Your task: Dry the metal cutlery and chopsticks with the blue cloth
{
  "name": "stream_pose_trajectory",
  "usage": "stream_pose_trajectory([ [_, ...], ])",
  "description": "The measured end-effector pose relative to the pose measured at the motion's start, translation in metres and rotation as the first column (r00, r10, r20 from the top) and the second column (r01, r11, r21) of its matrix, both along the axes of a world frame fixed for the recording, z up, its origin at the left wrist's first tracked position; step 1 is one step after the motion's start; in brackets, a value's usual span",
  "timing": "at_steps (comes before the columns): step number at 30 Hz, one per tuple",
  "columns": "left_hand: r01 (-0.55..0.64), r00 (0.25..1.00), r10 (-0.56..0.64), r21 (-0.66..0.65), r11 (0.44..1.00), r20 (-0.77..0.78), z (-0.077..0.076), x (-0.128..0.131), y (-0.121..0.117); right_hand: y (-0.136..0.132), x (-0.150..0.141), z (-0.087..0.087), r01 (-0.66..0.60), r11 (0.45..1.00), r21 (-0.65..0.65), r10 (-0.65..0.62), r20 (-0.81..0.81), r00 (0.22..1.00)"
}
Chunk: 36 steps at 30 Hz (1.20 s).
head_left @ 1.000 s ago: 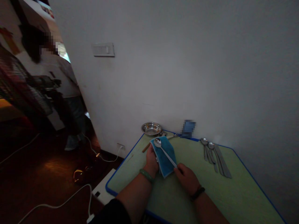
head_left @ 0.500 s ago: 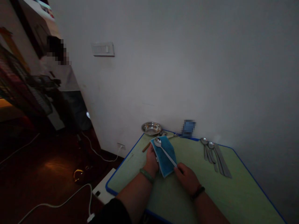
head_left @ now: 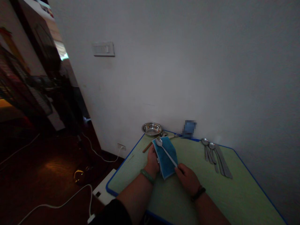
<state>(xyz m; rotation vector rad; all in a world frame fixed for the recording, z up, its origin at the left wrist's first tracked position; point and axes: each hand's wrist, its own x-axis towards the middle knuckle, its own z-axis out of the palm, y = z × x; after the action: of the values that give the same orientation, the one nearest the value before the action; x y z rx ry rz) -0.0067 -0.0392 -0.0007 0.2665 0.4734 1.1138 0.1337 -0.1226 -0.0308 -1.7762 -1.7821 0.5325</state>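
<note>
Nearest the camera, the person's forearms are reaching out over a pale green table top [head_left: 211, 200] with a blue edge, the left wrist wearing a green beaded bracelet [head_left: 147, 176] and the right a dark band [head_left: 198, 193]. The right hand [head_left: 187, 180] is curling around the near end of a steel spoon's handle, gripping it, and the handle's tip is disappearing into the fingers. The left hand [head_left: 152, 161] is lying under the left side of a blue towel [head_left: 167, 159], bearing it up; its fingers are hidden, so I cannot tell whether it is clenched on the cloth. The spoon [head_left: 166, 152] is resting on the towel, its long axis slanting from near right to far left. Its bowl is pointing far left, just past the towel's far edge and above the left hand, while the right hand is nearer the handle end. Farther right, two spoons [head_left: 208, 148] and two table knives [head_left: 222, 162] are lying side by side, pointing near. At the far edge, a steel dish [head_left: 152, 128] is sitting left, and a blurred blue object [head_left: 189, 129] is standing right of it against the wall.
</note>
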Motion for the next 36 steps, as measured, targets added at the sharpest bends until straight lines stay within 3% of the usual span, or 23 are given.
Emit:
stream_pose_trajectory([
  [36,0.045,0.998,-0.043,0.043,0.998,-0.037,-0.0020,0.0006,-0.0022,0.0004,0.0004,-0.0016,-0.010,1.000,0.019,0.011,-0.014,1.000],
])
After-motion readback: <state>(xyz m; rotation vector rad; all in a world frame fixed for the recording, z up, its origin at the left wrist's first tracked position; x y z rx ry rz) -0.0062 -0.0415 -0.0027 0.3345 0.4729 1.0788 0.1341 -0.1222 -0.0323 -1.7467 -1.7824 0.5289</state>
